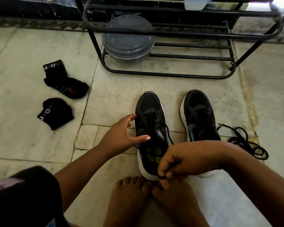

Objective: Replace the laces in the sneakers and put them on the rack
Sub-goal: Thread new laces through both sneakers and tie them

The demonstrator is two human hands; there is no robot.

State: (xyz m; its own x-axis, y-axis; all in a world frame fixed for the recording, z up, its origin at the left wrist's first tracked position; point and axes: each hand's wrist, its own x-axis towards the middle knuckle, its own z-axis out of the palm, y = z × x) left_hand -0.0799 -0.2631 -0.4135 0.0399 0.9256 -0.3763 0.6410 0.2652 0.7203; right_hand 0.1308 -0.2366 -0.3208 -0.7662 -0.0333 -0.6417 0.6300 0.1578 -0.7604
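Your right hand (175,163) pinches the black lace (169,136) of the left sneaker (150,122) down by its heel, while your left hand (121,133) hovers spread and empty against that shoe's side. The sneaker's long axis runs straight away from you, toe toward the rack (170,74). The second sneaker (199,115) stands parallel just right, a loose lace (246,143) beside it on the floor.

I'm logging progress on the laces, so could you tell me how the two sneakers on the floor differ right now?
The left sneaker has its lace pulled out toward the right hand, which pinches it; the right sneaker is untouched. The left hand hovers open beside the left sneaker, while a loose lace lies beside the right sneaker. Both are black with white soles, toes toward the rack.
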